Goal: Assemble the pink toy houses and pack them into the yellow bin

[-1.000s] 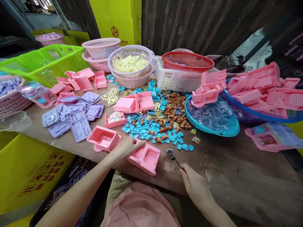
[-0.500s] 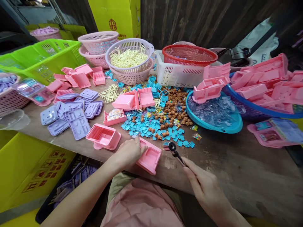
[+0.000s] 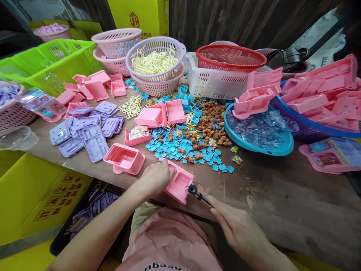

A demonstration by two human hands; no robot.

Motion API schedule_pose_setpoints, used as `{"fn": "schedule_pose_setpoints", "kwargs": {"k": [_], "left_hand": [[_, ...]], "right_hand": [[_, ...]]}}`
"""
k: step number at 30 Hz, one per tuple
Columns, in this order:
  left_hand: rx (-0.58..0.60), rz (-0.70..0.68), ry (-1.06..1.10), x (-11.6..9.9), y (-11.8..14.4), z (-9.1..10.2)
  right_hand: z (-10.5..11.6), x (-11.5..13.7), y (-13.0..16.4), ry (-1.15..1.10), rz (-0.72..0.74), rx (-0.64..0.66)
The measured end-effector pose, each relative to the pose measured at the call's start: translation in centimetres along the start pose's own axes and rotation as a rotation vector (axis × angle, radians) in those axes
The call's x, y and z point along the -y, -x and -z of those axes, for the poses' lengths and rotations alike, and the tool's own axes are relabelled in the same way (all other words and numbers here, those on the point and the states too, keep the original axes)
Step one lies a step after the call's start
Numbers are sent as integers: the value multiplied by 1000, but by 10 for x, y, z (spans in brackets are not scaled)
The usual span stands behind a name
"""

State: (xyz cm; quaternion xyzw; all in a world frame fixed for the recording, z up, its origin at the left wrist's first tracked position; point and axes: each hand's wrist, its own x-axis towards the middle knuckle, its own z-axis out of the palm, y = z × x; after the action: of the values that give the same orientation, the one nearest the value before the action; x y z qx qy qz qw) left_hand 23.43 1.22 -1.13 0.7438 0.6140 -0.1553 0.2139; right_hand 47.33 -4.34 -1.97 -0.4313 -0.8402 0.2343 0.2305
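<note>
one packaged set [image 3: 50,110] far left, seemingly finished. left hand [image 3: 156,178], fingers curled, gripping pink case [image 3: 182,183] at near edge of table [image 3: 270,195], seemingly partway. right hand [image 3: 238,222] closed round metal tool [image 3: 200,196], head at case's right end. pink shells [image 3: 329,92] in blue basket [image 3: 335,131], apparently unworked. readable: red chinese characters [image 3: 53,198], left carton [image 3: 25,184]; "jfh", rear carton [image 3: 146,13].

dark streaked wall [image 3: 239,20], worn brown worktop [image 3: 282,195] in front of it, deep shadow [image 3: 352,26] at far right
</note>
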Motion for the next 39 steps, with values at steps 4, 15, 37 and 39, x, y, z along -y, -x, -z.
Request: {"fn": "schedule_pose_setpoints", "kwargs": {"k": [4, 15, 37, 39], "left_hand": [[20, -21, -20, -2, 0, 2], [71, -58, 154, 7, -1, 4], [-465, -301, -21, 23, 15, -53], [-453, -311, -46, 26, 14, -52]], "right_hand": [[-7, -1, 3, -49, -28, 54], [1, 2, 0, -89, -41, -33], [-25, 7, -25, -212, -178, -43], [-23, 13, -23, -207, -126, -74]]}}
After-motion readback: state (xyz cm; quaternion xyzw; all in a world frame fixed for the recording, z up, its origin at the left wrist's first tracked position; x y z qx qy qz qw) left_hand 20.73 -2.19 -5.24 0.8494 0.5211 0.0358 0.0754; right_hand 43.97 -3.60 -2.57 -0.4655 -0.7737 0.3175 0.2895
